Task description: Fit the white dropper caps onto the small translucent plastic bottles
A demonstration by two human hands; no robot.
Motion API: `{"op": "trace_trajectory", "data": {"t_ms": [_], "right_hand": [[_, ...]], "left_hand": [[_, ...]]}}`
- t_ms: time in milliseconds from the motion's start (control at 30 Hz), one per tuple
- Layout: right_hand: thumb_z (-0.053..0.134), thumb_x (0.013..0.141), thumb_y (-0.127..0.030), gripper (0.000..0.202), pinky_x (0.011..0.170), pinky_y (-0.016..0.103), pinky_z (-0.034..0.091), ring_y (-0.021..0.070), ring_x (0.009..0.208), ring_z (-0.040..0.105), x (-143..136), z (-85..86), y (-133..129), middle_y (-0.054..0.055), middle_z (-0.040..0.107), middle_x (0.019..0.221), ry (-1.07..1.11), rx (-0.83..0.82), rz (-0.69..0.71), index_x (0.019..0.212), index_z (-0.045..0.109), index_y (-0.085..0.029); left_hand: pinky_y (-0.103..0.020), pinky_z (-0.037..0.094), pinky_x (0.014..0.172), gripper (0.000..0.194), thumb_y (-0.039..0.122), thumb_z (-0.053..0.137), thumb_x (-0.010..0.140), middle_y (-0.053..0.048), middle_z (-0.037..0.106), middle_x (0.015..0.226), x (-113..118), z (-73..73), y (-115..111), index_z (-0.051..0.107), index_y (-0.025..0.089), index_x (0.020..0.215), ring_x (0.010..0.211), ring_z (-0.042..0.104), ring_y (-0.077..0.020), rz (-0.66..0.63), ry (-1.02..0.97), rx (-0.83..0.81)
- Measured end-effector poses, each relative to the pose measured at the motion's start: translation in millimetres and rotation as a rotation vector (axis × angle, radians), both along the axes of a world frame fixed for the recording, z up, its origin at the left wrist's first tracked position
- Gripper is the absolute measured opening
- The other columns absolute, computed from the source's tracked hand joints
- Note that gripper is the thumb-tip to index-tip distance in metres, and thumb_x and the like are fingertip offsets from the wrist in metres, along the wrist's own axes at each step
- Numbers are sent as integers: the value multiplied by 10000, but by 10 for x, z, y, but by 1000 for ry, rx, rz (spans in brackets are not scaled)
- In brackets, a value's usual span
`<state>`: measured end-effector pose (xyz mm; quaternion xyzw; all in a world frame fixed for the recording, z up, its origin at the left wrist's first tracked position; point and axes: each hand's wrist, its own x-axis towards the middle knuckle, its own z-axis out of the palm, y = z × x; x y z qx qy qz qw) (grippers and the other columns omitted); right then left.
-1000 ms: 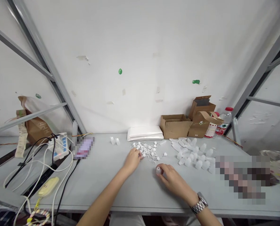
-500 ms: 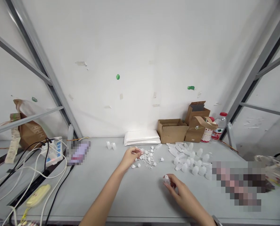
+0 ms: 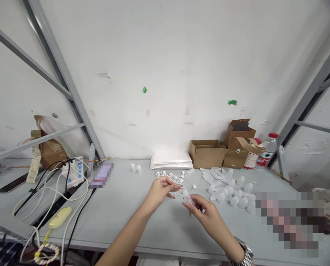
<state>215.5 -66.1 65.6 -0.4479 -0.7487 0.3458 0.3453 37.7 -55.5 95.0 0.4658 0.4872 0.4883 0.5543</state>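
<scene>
The right hand (image 3: 206,208) grips a small translucent bottle (image 3: 188,198) between thumb and fingers, above the grey tabletop (image 3: 120,218), with the bottle's upper end leaning toward the left hand (image 3: 160,192). The left hand is narrowed, thumb and fingertips drawn close together just beside that upper end; whether a part is pinched there cannot be told. Behind the left hand, and partly hidden by it, lies a loose heap of small white caps (image 3: 183,176); one single cap (image 3: 194,187) lies apart, to the right of the heap. Farther right, a scattered group of translucent bottles (image 3: 228,190) covers part of the surface, most of them lying close together. Two small bottles (image 3: 135,169) stand side by side at the back, left of the heap. Against the wall (image 3: 165,74) are a stack of white flat items (image 3: 171,161), an open cardboard box (image 3: 208,157) and a brown paper bag (image 3: 235,154). A metal-banded watch (image 3: 247,255) is on the right wrist.
</scene>
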Motion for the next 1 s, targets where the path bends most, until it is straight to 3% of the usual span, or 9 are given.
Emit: {"op": "trace_trajectory", "data": {"t_ms": [100, 200, 367, 500, 767, 1000], "right_hand": [[501, 783, -478, 323, 529, 221, 382, 119, 536, 464, -93, 83, 62, -24, 546, 557, 41, -13, -1, 815, 619, -179], [513, 784, -454, 303, 522, 217, 374, 118, 539, 475, -167, 299, 235, -19, 568, 574, 35, -5, 46, 836, 626, -177], [517, 790, -443, 287, 496, 215, 332, 110, 532, 447, -284, 789, 636, -25, 531, 574, -109, 203, 25, 755, 625, -179], [503, 793, -467, 321, 474, 214, 323, 103, 501, 430, -338, 995, 782, -25, 516, 546, -122, 284, -46, 697, 611, -180], [495, 800, -468, 305, 469, 200, 352, 105, 502, 469, -349, 1113, 690, -29, 543, 548, -1, 180, -61, 728, 627, -202], [488, 806, -437, 278, 477, 204, 369, 108, 510, 485, -420, 960, 846, -27, 557, 557, -18, 101, -42, 745, 618, -199]], "left_hand": [[-260, 451, 623, 274, 350, 714, 592, -92, 707, 809, 9, 58, 7, 530, 154, 641, 827, 636, -213, -23, -18, 4], [-243, 431, 617, 278, 363, 714, 597, -69, 704, 779, -11, 176, 108, 540, 152, 648, 749, 632, -173, 5, -91, 14], [-223, 407, 593, 297, 398, 688, 628, -58, 699, 785, -52, 547, 432, 524, 151, 609, 729, 617, -152, 105, -183, 114], [-237, 424, 645, 277, 369, 688, 637, -58, 692, 765, -27, 776, 612, 521, 150, 603, 755, 618, -161, 131, -191, 171], [-239, 445, 667, 244, 289, 691, 659, -14, 663, 743, 32, 779, 612, 498, 179, 760, 772, 617, -153, 114, -419, 174], [-256, 451, 679, 355, 266, 693, 659, -50, 656, 850, -37, 659, 676, 526, 168, 957, 744, 599, -141, 129, -459, 48]]}}
